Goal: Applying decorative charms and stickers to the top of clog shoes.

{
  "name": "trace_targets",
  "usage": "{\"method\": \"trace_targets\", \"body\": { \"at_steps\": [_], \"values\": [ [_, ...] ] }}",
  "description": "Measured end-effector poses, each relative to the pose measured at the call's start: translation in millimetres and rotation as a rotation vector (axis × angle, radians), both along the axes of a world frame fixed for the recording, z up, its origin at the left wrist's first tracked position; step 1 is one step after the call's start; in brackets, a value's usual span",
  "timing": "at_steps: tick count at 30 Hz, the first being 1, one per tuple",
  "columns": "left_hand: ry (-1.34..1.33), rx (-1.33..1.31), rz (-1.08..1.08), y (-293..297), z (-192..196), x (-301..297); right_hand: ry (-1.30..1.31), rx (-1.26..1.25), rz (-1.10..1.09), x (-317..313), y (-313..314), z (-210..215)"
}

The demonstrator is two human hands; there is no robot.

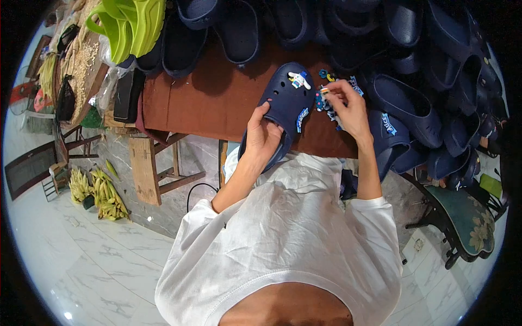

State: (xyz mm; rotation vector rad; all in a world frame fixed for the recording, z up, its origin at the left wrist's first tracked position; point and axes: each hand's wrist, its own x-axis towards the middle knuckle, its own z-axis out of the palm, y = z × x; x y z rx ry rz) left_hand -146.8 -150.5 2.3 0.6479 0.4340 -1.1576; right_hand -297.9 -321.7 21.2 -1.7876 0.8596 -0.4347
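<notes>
A: Biggest thing?
B: Surface [217, 108], brown cloth-like cover. Navy clogs [405, 103] crowd its far & R sides: molded, matte, rounded toes. 10+, overlapping, no exact ct; some cut off at top.
A: Other colors?
B: Lime-green footwear [144, 27], far L, top cut off, ct unclear.
A: Held one?
B: 1 held clog [283, 92], nr edge of surface, toe pointing away, round holes.
A: Hands?
B: L hand [261, 136] grips it, thumb on top, fingers in opening, partly hidden. R hand [349, 111] pinches 1 tiny charm [324, 91], too small/covered to ID.
A: Rest?
B: 2 charms on held clog: blue tag [302, 119] at side, white long-eared figure [298, 80] on toe. Loose charms [321, 102] under R hand, too jumbled to ct.
</notes>
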Motion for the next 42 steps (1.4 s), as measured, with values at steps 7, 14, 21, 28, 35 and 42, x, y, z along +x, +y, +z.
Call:
{"method": "trace_targets", "body": {
  "at_steps": [7,14,21,28,35,42],
  "values": [
    [0.028,-0.020,-0.015,4.1,0.5,-6.7,-0.082,0.026,0.286,63.6,20.9,10.5],
    [0.013,-0.022,-0.021,7.6,2.8,-10.3,-0.086,-0.077,0.373,78.4,20.0,5.8],
    [-0.001,-0.004,-0.018,6.8,0.1,-11.2,0.002,-0.098,0.365,82.4,30.3,10.0],
    [-0.033,-0.005,-0.038,2.2,5.4,-5.4,-0.038,-0.232,0.245,86.5,42.3,1.8],
    [0.004,0.000,-0.050,-0.4,3.1,-6.8,0.093,-0.085,0.248,85.8,30.4,11.0],
    [0.018,0.004,-0.018,-1.0,2.3,-9.0,0.127,-0.103,0.201,86.5,29.1,7.5]
  ]
}}
